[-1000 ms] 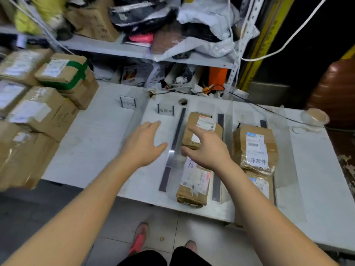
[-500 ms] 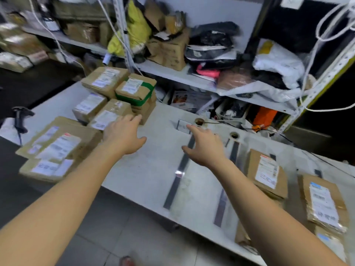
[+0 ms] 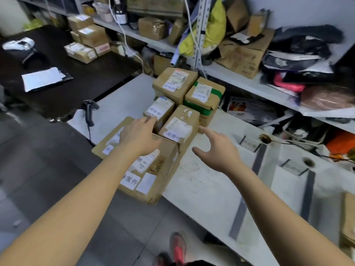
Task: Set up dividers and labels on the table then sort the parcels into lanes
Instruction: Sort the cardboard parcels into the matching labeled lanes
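Sorting step, fetch phase. The dividers (image 3: 258, 162) and label stands (image 3: 250, 146) are already set, off to the right of your right hand (image 3: 219, 152). Both hands are spread and carry nothing. Your left hand (image 3: 139, 136) hovers over the big flat parcel (image 3: 153, 179), fingertips at the small labelled parcel (image 3: 160, 108); contact is unclear because the frame is smeared. The tan parcel (image 3: 180, 121) lies between your hands, just ahead of the right forefinger. Next, likely: clasp its sides, lift it off the stack, read the label, carry it right. Half a second ago your right hand was over a divider; now both hands are in on the pile.
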The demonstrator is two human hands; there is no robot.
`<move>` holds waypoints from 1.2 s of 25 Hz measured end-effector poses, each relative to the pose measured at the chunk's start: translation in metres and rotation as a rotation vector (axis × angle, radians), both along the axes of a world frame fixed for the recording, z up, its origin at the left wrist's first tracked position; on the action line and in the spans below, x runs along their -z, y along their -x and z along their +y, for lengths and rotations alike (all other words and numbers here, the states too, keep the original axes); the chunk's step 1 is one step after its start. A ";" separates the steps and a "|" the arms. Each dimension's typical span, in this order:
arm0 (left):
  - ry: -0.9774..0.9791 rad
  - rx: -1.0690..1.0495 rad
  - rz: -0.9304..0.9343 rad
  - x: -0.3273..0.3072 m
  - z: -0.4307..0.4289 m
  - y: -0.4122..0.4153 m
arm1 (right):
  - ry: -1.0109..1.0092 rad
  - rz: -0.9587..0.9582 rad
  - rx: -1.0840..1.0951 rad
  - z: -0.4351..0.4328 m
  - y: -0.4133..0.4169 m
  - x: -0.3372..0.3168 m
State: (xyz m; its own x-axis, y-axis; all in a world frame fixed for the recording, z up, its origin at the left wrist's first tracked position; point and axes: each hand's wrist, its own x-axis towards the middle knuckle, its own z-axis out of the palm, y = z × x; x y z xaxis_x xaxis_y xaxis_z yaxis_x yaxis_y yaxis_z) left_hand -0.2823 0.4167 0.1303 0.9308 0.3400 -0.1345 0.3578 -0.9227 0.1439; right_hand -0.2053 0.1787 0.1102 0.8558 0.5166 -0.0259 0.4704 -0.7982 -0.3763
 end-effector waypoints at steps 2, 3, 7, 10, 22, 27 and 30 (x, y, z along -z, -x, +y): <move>0.075 -0.057 0.026 0.008 0.013 0.004 | -0.062 0.088 -0.005 0.016 -0.002 0.013; 0.140 -0.090 0.036 0.014 0.019 0.006 | -0.102 0.147 -0.002 0.023 -0.002 0.020; 0.496 -0.224 0.082 0.035 0.031 0.015 | -0.286 0.333 0.040 0.045 0.005 0.045; 0.571 -0.260 0.104 0.050 0.041 0.022 | -0.331 0.427 0.081 0.059 0.011 0.057; 0.948 -0.209 0.083 0.092 0.081 0.059 | -0.679 0.635 0.608 0.102 0.090 0.078; 1.006 -0.146 0.000 0.089 0.071 0.056 | -0.715 0.696 0.668 0.112 0.106 0.064; 1.027 -0.065 0.002 0.081 0.068 0.046 | -0.772 0.672 0.709 0.111 0.109 0.048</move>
State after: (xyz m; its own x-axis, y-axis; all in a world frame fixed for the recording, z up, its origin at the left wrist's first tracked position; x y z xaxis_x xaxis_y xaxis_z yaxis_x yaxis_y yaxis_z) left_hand -0.3279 0.4850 0.0498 0.9141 0.1100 -0.3902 0.4038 -0.3333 0.8520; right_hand -0.3142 0.2892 0.0618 0.8869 0.0215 -0.4614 -0.4405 -0.2608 -0.8590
